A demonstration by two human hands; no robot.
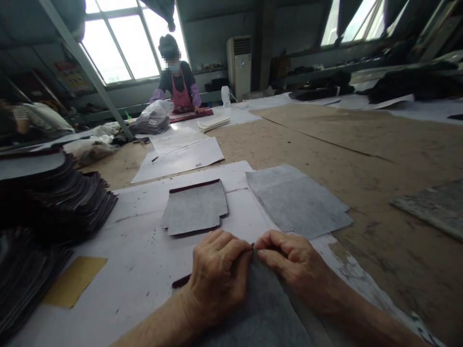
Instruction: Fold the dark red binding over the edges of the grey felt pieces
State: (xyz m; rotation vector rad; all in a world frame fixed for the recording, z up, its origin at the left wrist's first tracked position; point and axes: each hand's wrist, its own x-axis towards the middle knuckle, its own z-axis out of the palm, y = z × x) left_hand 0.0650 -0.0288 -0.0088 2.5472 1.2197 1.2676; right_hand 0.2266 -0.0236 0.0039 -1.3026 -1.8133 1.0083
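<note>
Both of my hands pinch the upper edge of a grey fabric panel (269,308) with a dark maroon edge. My left hand (220,272) is closed on that edge, its fingers curled and the fingertips partly hidden. Close beside it, my right hand (292,258) grips the panel's corner between thumb and forefinger. Part of the dark folded edge (181,281) shows to the left of my left hand. Just beyond lies a notched grey panel (195,209) with a maroon strip along its top. A larger grey sheet (298,200) lies flat past my right hand.
Tall stacks of dark cut pieces (68,197) stand at the left, near a yellow card (75,282). White paper (137,260) covers the near table. A grey slab (434,207) lies at right. Across the table, a person in a pink apron (181,94) works by a plastic bag (154,118).
</note>
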